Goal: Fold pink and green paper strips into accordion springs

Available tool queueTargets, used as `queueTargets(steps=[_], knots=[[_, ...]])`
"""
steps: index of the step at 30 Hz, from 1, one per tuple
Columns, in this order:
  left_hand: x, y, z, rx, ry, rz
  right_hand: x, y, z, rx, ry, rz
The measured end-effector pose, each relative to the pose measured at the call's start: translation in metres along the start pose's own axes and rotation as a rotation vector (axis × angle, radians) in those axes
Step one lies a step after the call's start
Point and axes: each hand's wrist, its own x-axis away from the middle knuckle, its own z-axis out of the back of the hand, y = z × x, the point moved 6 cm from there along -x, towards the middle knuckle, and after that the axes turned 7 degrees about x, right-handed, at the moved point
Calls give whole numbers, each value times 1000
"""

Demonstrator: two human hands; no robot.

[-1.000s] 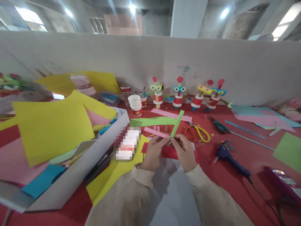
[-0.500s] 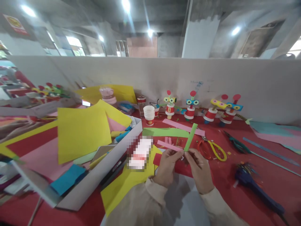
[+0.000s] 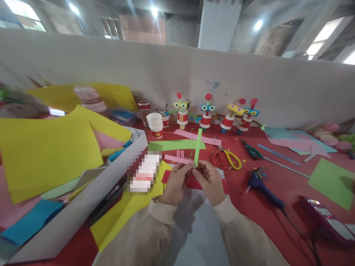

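Note:
My left hand [image 3: 174, 183] and my right hand [image 3: 213, 180] meet with pinched fingertips over the red table. Between them they grip the ends of two narrow paper strips. The light green strip [image 3: 198, 147] stands up nearly vertical from the pinch. A pink strip [image 3: 177, 159] runs out to the left from the same spot. How the two ends join is hidden by the fingers. Red paper [image 3: 166, 176] lies beneath my hands, with short pink pieces [image 3: 180, 154] just beyond.
Scissors [image 3: 234, 160], pliers [image 3: 252, 151] and a blue glue gun [image 3: 267, 195] lie to the right. A white box [image 3: 85, 208] holding coloured paper stands left. Stacked paper cups [image 3: 155, 123] and several cup figures [image 3: 205, 120] line the back. At far right sits a purple device [image 3: 327, 221].
My view has turned to the right and tilted down. The green strip, which leaned right, is now closer to upright. Both hands still pinch the strips together.

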Motion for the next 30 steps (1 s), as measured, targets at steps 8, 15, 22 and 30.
queueTargets(steps=[8, 15, 22, 30], knots=[[1, -3, 1, -25, -37, 27, 3, 2, 4, 154, 51, 72], [2, -1, -1, -26, 9, -9, 0, 0, 3, 85, 10, 56], [3, -3, -5, -58, -72, -32, -1, 0, 6, 61, 42, 19], [8, 4, -9, -204, -115, -184, -2, 1, 7, -67, 56, -92]])
